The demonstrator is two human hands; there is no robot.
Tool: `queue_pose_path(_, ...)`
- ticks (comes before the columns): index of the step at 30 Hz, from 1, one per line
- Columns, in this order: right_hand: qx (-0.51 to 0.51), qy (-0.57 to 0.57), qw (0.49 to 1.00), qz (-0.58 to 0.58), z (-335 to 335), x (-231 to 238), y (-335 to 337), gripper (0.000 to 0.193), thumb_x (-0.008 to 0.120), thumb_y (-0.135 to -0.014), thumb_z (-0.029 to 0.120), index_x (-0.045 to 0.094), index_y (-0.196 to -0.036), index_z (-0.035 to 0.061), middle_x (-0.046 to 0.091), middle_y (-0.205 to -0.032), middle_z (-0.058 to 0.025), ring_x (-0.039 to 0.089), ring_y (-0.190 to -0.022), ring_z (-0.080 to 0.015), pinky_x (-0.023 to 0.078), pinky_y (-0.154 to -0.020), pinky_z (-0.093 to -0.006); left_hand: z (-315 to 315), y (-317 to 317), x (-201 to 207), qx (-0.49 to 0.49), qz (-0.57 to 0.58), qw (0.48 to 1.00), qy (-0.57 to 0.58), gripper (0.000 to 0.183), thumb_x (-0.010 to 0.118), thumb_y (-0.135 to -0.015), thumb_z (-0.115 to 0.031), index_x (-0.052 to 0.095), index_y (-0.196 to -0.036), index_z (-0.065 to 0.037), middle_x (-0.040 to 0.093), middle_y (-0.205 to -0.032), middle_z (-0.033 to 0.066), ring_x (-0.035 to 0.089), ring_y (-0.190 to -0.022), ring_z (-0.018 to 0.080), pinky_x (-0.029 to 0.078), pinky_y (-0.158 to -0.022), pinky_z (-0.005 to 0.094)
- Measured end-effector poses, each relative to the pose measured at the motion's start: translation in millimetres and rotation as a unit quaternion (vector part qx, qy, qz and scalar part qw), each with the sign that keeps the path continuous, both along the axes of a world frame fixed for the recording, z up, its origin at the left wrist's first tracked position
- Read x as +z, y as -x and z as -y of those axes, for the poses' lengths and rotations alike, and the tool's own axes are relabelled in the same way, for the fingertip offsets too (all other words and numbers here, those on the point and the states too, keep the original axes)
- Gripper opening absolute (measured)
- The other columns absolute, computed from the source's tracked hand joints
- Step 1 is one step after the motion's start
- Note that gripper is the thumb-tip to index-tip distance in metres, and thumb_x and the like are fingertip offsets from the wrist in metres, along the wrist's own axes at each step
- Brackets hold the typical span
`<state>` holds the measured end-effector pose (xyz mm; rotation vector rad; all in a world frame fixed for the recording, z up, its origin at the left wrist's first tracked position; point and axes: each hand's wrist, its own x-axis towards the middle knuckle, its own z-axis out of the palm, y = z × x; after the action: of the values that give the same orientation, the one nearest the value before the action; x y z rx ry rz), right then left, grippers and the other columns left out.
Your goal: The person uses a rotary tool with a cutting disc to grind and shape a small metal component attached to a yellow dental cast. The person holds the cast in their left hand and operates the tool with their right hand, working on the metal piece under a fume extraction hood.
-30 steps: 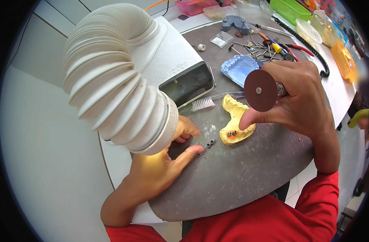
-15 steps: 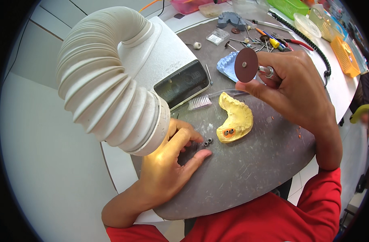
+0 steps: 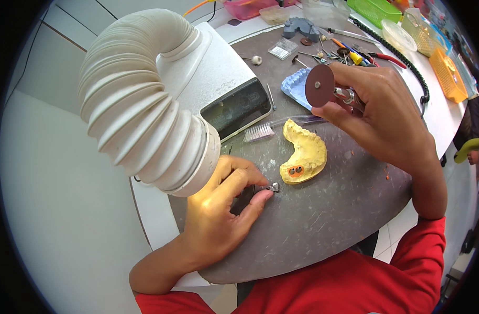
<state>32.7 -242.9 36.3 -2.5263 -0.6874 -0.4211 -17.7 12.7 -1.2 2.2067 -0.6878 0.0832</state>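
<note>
My left hand (image 3: 214, 209) rests on the grey worktop, thumb and fingertips closed on a small metal dental piece (image 3: 274, 187); its far end sticks out past my fingertips. Just right of it lies a yellow dental cast (image 3: 308, 156), curved like half an arch, with two round metal fittings in an orange patch. Raised over the worktop, my right hand (image 3: 388, 115) grips a rotary handpiece (image 3: 349, 97). A thin brown cutting disc (image 3: 319, 93) is mounted on its tip, apart from the metal piece and the cast.
A white ribbed suction hose (image 3: 140, 104) arches over my left wrist from a white box (image 3: 197, 83) with a dark window. Behind the cast lie a toothbrush (image 3: 259, 132) and a blue mould (image 3: 296, 88). Burs, discs and red-handled pliers (image 3: 388, 58) lie scattered at the far right.
My left thumb and fingers have closed on the metal piece, which lay loose on the worktop, and its position has turned. My right hand with the handpiece has hardly moved.
</note>
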Motion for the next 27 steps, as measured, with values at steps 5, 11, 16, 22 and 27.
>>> queue_pose_path(5, 0.058, 0.025, 0.994, -0.085, 7, -7, -6, 0.016, 0.071, -0.083, 0.015, 0.066, -0.091, 0.0021, 0.060, -0.067, -0.0098, 0.052, -0.053, -0.0235, 0.041, -0.054, -0.0340, -3, 1, -7, -0.010, 0.020, 1.000, -0.015, 0.021, 0.078, -0.072, 0.002, 0.070, -0.090, -0.004, 0.063, -0.094, 0.0091, 0.063, -0.083, 0.0177, 0.049, -0.066, 0.0273)
queue_pose_path(11, 0.068, 0.020, 0.993, -0.094, 7, -11, -2, 0.018, 0.071, -0.083, 0.016, 0.069, -0.096, 0.0027, 0.064, -0.072, -0.0143, 0.059, -0.059, -0.0286, 0.044, -0.056, -0.0346, -1, 1, -4, 0.009, -0.102, 0.991, 0.091, 0.015, 0.071, -0.080, 0.007, 0.064, -0.091, 0.000, 0.065, -0.095, 0.0098, 0.063, -0.085, 0.0147, 0.051, -0.072, 0.0263)
queue_pose_path(16, 0.078, 0.007, 0.986, -0.148, 1, -5, -3, 0.020, 0.070, -0.083, 0.014, 0.070, -0.102, 0.0057, 0.065, -0.075, -0.0148, 0.061, -0.063, -0.0300, 0.045, -0.059, -0.0363, 9, -4, 1, 0.022, -0.045, 0.984, 0.173, 0.017, 0.073, -0.081, 0.006, 0.067, -0.096, 0.001, 0.067, -0.090, 0.0070, 0.060, -0.076, 0.0109, 0.050, -0.071, 0.0239)
queue_pose_path(22, 0.129, -0.011, 0.983, -0.130, 0, -10, 0, 0.024, 0.068, -0.083, 0.011, 0.070, -0.105, 0.0054, 0.063, -0.077, -0.0150, 0.061, -0.069, -0.0324, 0.046, -0.063, -0.0388, 16, -15, 0, -0.022, -0.012, 0.989, 0.143, 0.016, 0.075, -0.079, 0.005, 0.067, -0.092, 0.002, 0.068, -0.088, 0.0074, 0.062, -0.074, 0.0129, 0.051, -0.068, 0.0252)
queue_pose_path(27, 0.114, 0.002, 0.981, -0.159, -5, -2, 1, 0.021, 0.066, -0.082, 0.012, 0.072, -0.097, -0.0008, 0.068, -0.082, -0.0202, 0.065, -0.082, -0.0378, 0.050, -0.076, -0.0455, 22, -13, 4, -0.019, -0.059, 0.992, 0.110, 0.016, 0.075, -0.077, 0.008, 0.066, -0.089, 0.002, 0.069, -0.090, 0.0105, 0.065, -0.084, 0.0169, 0.051, -0.079, 0.0283)
